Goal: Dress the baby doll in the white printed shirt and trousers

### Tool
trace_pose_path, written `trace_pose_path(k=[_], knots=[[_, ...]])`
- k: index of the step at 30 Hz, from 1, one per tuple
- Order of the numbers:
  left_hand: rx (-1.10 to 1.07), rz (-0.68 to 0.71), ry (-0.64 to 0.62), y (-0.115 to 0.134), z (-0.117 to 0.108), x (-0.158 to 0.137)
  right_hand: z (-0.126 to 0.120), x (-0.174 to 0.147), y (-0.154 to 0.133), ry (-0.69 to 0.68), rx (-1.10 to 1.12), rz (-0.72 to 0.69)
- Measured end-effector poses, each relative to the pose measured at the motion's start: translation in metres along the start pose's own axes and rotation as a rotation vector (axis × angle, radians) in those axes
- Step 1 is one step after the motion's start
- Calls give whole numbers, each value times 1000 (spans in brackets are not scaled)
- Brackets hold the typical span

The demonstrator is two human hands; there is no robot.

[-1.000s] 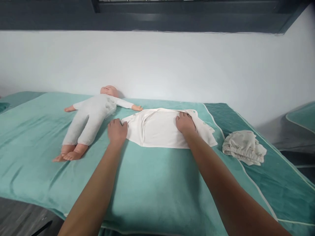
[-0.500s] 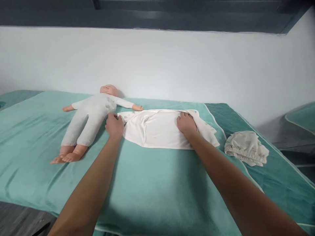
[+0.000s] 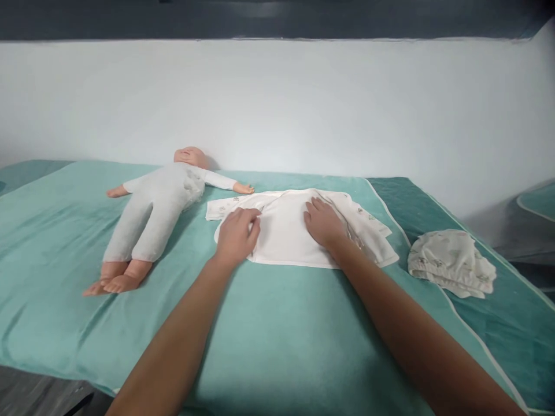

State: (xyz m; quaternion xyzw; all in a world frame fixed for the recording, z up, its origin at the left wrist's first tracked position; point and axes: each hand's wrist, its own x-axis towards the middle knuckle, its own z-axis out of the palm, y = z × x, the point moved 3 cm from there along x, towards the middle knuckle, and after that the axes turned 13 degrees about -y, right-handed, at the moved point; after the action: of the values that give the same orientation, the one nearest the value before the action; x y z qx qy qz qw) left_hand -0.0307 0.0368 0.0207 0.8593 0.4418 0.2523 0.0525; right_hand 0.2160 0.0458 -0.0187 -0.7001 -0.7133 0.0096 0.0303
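A small white baby shirt (image 3: 281,231) with printed sleeves lies spread on the green bedding, its front panels folded open. On its left half rests my left hand (image 3: 238,231), fingers bent a little and thumb apart, holding nothing. My right hand (image 3: 324,222) lies palm down with fingers stretched out on the right half, by the folded-back panel. Both hands cover parts of the cloth. To the left, a baby doll (image 3: 158,199) in a white body lies on its back, one hand close to the shirt's left sleeve.
Bunched white printed baby pants (image 3: 451,263) with a gathered edge lie on the darker green cloth at the right. Green bedding (image 3: 277,335) covers the bed. A white wall (image 3: 277,110) rises behind, with a dark ledge (image 3: 277,20) above.
My left hand has let go of the left sleeve and moved right onto the shirt's body. The sleeve now lies straighter. My right hand has shifted slightly left, its fingers stretched out more.
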Motion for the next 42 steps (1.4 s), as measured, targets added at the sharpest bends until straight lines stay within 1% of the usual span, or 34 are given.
trace_pose_path(k=[2,3,5,6,10,12,14,16,17,18,19,20,21,22,23,24,25,26,28,31,33,34,37,39,41,42], knots=[[34,127,-169,16,6,-3,-2,-2,-7,-41,26,-95],[49,169,-242,22,9,-4,-3,-4,-10,-58,37,-141],[63,203,-352,28,11,-6,-4,-6,-15,-97,57,-215],[60,197,-384,28,12,-7,-5,-8,-18,-119,67,-236],[43,139,-445,25,12,-6,-6,-13,-24,-198,115,-303],[22,111,-459,24,11,-5,-9,-18,-28,-254,192,-383],[-35,66,-465,23,9,-4,-16,-25,-31,-330,343,-486],[-120,-8,-445,21,7,-3,-27,-31,-26,-381,557,-528],[-166,-51,-423,19,5,-4,-34,-33,-17,-364,666,-507],[-209,-93,-394,16,4,-4,-41,-34,-5,-307,760,-448],[-246,-130,-364,14,2,-4,-47,-34,12,-199,820,-352],[-277,-157,-338,12,2,-5,-52,-34,33,-61,840,-232],[-301,-177,-317,9,1,-5,-56,-35,56,74,807,-75],[-317,-193,-304,7,1,-6,-57,-37,80,165,708,119],[-330,-207,-294,6,1,-6,-55,-39,102,149,568,292],[-340,-221,-287,5,1,-6,-51,-40,120,60,458,415],[-349,-237,-282,4,2,-6,-46,-42,135,-51,403,492],[-360,-254,-278,4,2,-6,-42,-43,147,-125,369,526],[-383,-291,-273,4,2,-6,-35,-46,158,-233,355,499],[-409,-330,-259,4,1,-6,-33,-49,156,-251,408,358],[-415,-348,-249,3,-1,-6,-35,-51,153,-176,484,325],[-419,-356,-245,3,-1,-6,-36,-52,154,-104,515,347],[-437,-377,-236,1,-1,-6,-42,-58,160,220,551,498],[-448,-387,-235,0,0,-6,-48,-63,166,470,530,584],[-450,-392,-239,0,1,-6,-53,-68,170,702,491,615],[-450,-394,-242,0,1,-6,-54,-69,171,781,475,619]])
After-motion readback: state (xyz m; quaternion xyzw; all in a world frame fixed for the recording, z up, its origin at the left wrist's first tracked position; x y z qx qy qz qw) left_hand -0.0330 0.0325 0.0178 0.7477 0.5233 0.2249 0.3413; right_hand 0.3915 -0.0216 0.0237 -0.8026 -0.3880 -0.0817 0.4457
